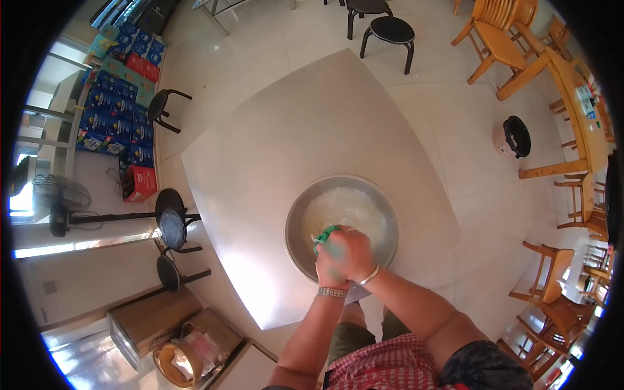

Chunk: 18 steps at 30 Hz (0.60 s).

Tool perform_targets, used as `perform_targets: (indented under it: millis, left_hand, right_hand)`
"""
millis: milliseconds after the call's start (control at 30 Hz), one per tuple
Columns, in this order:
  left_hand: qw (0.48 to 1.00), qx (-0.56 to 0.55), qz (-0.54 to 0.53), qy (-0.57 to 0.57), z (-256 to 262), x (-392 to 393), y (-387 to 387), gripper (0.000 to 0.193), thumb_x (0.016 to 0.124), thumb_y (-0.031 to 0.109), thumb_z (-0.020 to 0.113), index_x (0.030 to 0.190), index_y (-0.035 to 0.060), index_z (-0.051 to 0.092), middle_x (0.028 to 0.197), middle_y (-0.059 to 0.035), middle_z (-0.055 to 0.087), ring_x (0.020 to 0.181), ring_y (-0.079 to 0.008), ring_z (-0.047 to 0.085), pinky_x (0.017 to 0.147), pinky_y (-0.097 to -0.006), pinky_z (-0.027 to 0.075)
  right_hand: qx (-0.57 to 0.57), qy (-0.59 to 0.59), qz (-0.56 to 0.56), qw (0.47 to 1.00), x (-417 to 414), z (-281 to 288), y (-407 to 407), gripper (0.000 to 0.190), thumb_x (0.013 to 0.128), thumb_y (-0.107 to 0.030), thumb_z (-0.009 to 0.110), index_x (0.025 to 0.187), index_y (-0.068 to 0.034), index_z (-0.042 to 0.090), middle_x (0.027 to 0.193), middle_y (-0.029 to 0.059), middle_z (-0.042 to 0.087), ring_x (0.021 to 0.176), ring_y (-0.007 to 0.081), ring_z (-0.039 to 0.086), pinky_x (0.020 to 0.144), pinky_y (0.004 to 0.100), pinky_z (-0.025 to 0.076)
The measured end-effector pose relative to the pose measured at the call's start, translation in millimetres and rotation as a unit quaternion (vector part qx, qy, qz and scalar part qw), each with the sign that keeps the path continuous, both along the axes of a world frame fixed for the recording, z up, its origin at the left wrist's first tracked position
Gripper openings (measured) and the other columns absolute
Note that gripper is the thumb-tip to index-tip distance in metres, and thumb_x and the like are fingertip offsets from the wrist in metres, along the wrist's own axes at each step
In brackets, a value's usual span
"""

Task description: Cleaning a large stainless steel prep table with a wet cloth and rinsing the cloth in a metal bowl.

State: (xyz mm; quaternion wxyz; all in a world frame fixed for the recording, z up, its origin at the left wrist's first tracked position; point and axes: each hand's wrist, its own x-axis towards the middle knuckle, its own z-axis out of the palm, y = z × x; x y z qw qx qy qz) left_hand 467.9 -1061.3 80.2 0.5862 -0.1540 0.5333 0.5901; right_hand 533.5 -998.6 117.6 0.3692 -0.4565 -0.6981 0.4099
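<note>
A round metal basin [291,214] sits near the front of a smooth metal-topped table, holding cloudy, whitish water [341,204]. Above the water my two hands are pressed together. A wet green cloth [325,235] is bunched in them, and part of it sticks out past my fingers at the upper left. My left hand [331,265], with a metal watch band at the wrist, closes around the cloth from the left. My right hand [360,249], below which a bangle shows, overlaps it from the right. Most of the cloth is hidden inside the grip.
The tabletop [312,122] stretches beyond the basin. Black stools [390,30] stand past its far corner, more at the left beside a standing fan [61,200]. Stacked blue cartons [112,107] line the left wall. Rightward are a black-lined bin [516,136] and wooden chairs [497,36].
</note>
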Motion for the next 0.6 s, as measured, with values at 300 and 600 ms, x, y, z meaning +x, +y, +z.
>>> perform_targets:
  millis: [300, 600]
  left_hand:
    - [0.964, -0.063, -0.055, 0.253, -14.9, -28.0, -20.1, 0.023, 0.097, 0.026, 0.048, 0.11, 0.0079, 0.051, 0.1, -0.0036, 0.054, 0.089, -0.0139, 0.053, 0.078, -0.03, 0.047]
    - [0.981, -0.046, -0.129, 0.136, -24.0, -41.6, -11.7, 0.054, 0.097, 0.038, 0.041, 0.145, 0.0155, 0.029, 0.151, -0.0046, 0.028, 0.138, -0.0234, 0.023, 0.111, -0.048, 0.013]
  right_hand:
    - [-0.048, -0.4, 0.066, 0.913, 32.1, -72.7, 55.7, 0.035, 0.084, -0.038, 0.059, 0.11, -0.013, 0.058, 0.106, 0.0152, 0.06, 0.099, 0.0308, 0.058, 0.077, 0.0452, 0.048]
    - [0.098, -0.496, 0.337, 0.795, 24.7, -99.9, 21.8, 0.038, 0.078, -0.019, 0.064, 0.115, -0.024, 0.061, 0.12, 0.0065, 0.052, 0.118, 0.024, 0.048, 0.101, 0.0546, 0.034]
